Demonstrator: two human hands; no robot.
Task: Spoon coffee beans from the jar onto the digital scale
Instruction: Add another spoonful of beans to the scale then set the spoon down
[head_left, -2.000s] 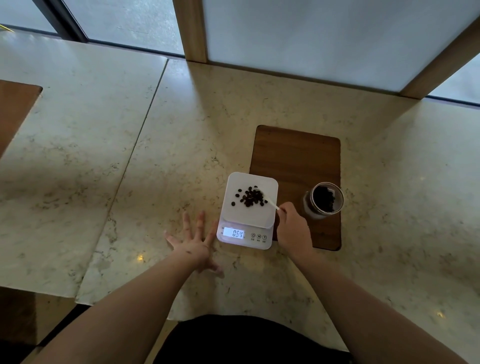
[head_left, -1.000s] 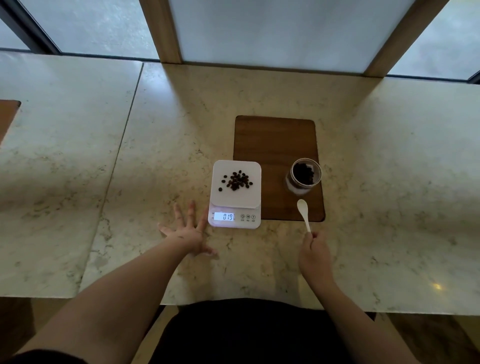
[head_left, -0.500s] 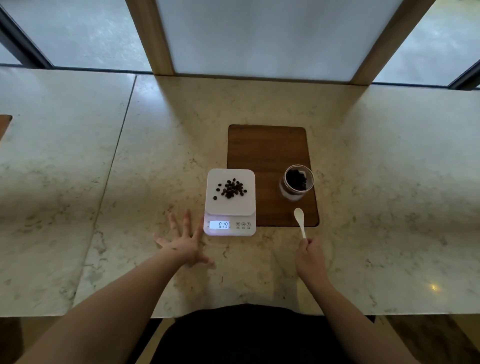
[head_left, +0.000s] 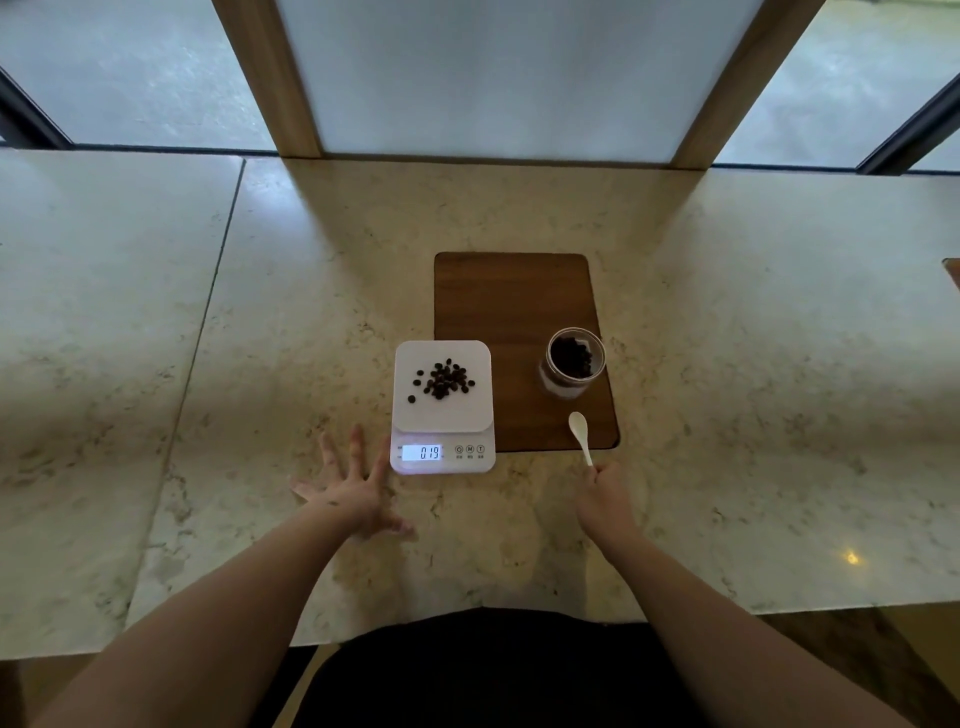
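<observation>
A white digital scale (head_left: 410, 415) sits on the marble counter, its lit display reading 019. A small heap of coffee beans (head_left: 443, 380) lies on its platform. To its right an open glass jar (head_left: 571, 362) with dark beans stands on a brown wooden board (head_left: 511, 301). My right hand (head_left: 605, 499) grips the handle end of a white plastic spoon (head_left: 580, 434), whose empty bowl points away over the board's near corner, below the jar. My left hand (head_left: 349, 488) rests flat on the counter with fingers spread, just left of the scale.
The marble counter (head_left: 753, 405) runs wide to both sides, with a seam at the left. A wooden-framed frosted panel (head_left: 493, 73) rises along its far edge. The counter's front edge is close to my body. A brown corner (head_left: 953, 270) shows at the far right.
Two seconds ago the spoon was at the scale's platform; my right hand has since drawn back to the right and nearer me, and now holds still. The display fell from 054 to 019.
</observation>
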